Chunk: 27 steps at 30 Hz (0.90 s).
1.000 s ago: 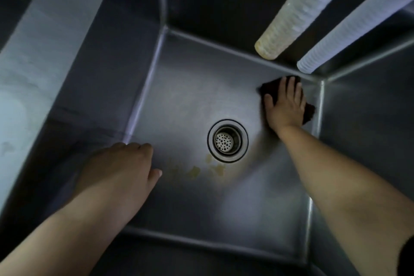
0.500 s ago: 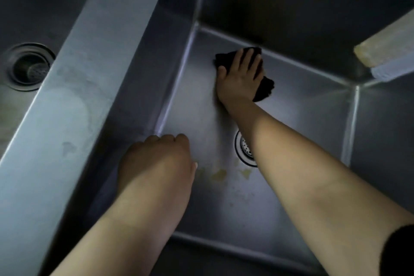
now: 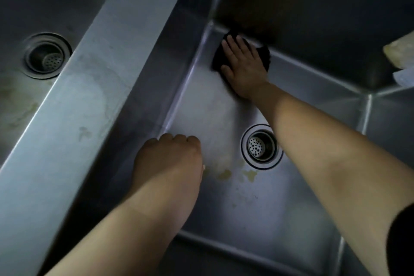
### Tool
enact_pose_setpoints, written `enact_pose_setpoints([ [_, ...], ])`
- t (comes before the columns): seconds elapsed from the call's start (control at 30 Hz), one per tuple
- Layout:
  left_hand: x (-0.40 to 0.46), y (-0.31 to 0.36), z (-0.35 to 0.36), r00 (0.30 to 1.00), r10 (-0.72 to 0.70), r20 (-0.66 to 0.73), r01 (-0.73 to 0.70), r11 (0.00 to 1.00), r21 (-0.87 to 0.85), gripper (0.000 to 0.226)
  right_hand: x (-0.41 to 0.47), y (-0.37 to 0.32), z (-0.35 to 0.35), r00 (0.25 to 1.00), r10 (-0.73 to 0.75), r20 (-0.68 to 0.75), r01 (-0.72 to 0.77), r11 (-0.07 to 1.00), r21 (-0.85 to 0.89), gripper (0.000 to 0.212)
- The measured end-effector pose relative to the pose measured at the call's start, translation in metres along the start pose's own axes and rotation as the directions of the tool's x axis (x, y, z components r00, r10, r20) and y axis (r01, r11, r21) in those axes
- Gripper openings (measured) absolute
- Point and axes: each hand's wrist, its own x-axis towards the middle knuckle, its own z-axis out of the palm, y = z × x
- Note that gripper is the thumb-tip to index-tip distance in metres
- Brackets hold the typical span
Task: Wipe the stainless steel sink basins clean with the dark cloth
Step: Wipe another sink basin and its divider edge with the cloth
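While right hand (image 3: pixel 243 67) presses dark cloth (image 3: pixel 264 57) flat into far corner of basin floor, beyond drain (image 3: pixel 261 146), fingers spread on top, not clamped round it: palm pressure suits scrubbing seam where floor meets back wall. Left hand (image 3: pixel 170 159) rests loosely curled, fingers together, holding nothing, on floor left of drain, likely bracing lean. Yellowish stains (image 3: pixel 226 173) just near side of drain, not yet wiped. Divider ledge (image 3: pixel 74 114) left of drain separates second basin (image 3: pixel 13 101), also stained.
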Motion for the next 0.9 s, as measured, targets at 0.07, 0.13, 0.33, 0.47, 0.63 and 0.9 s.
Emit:
enact_pose_setpoints([
  [0.07,0.0,0.001,0.001,1.0,-0.001,0.004,0.001,1.0,0.002,0.019,-0.023,0.021,0.003,0.999,0.048,-0.016,-0.048,0.999,0.004,0.061],
  [0.13,-0.002,0.003,0.0,1.0,0.013,0.0,-0.013,1.0,-0.005,0.018,-0.049,0.047,0.004,0.995,0.1,-0.023,-0.1,0.995,0.008,0.063],
  [0.33,-0.004,0.009,0.004,0.995,0.096,-0.013,-0.097,0.995,-0.018,0.022,-0.114,0.109,0.014,0.954,0.3,-0.009,-0.3,0.954,-0.004,0.068],
  [0.47,-0.006,0.011,0.009,0.995,0.103,-0.002,-0.103,0.994,-0.019,0.025,-0.142,0.129,0.018,0.91,0.415,-0.016,-0.415,0.91,0.018,0.063],
  [0.63,-0.005,0.012,0.009,0.994,0.107,0.036,-0.106,0.994,-0.039,0.024,-0.171,0.138,0.022,0.8,0.599,0.033,-0.6,0.797,0.07,0.064],
  [0.9,-0.012,0.015,0.004,0.993,0.112,0.034,-0.114,0.993,0.042,0.022,-0.163,0.079,0.023,0.588,0.801,0.11,-0.806,0.57,0.157,0.069],
])
